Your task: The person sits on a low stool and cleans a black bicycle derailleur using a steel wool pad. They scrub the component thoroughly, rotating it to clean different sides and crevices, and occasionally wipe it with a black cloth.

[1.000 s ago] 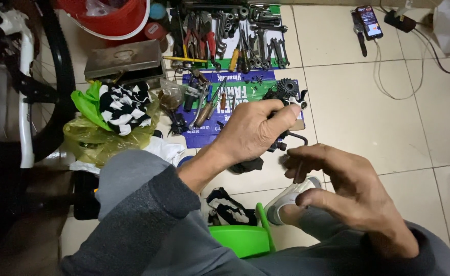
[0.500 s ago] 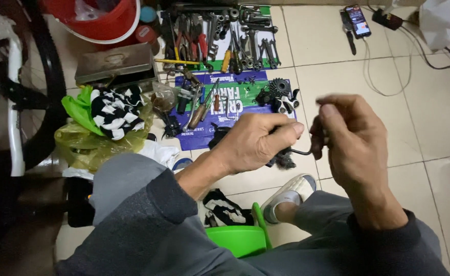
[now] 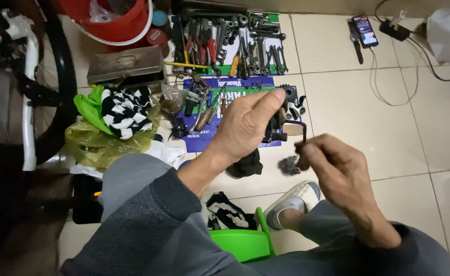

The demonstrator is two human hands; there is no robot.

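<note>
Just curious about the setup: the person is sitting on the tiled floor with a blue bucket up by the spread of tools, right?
Not quite: the bucket is red, not blue, as the head view shows. It does sit at the top beside the spread of tools on the tiled floor.

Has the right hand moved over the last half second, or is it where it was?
Yes. The right hand has dropped lower in view, down from beside the left hand to just above the white shoe, by the L-shaped black key.

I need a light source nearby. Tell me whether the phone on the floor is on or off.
On. The phone lies flat on the tiled floor at top right, its screen lit with coloured content, a cable trailing beside it.
</note>
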